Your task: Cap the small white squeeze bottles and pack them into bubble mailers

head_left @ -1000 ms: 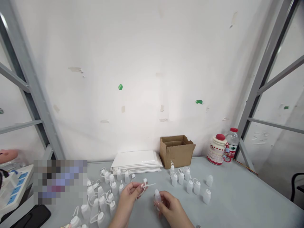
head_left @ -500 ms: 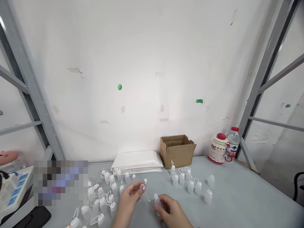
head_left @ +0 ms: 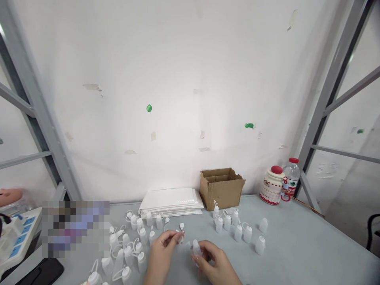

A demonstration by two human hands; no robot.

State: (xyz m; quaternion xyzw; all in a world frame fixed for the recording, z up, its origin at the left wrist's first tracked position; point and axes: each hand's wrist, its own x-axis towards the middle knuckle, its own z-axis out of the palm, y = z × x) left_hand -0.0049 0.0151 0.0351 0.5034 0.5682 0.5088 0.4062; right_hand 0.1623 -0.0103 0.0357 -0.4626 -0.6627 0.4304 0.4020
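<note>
My left hand (head_left: 162,253) pinches a small white nozzle cap (head_left: 179,234) with a thin tether, held just above the grey table (head_left: 303,245). My right hand (head_left: 214,261) is wrapped round a small translucent squeeze bottle (head_left: 196,248), held upright a little to the right of the cap. A cluster of several similar bottles with tethered caps (head_left: 130,245) lies to the left of my left hand. Another group of small bottles (head_left: 237,229) stands to the right, beyond my right hand.
A stack of white sheets (head_left: 172,201) and an open cardboard box (head_left: 221,188) sit against the wall. A red-lidded jar (head_left: 271,186) and a water bottle (head_left: 290,178) stand at the back right. Grey shelf frames (head_left: 326,99) flank the table. A black phone (head_left: 40,271) lies at the lower left.
My left hand has turned the cap so its tether no longer sticks out to the right, and has drawn it closer to the bottle in my right hand.
</note>
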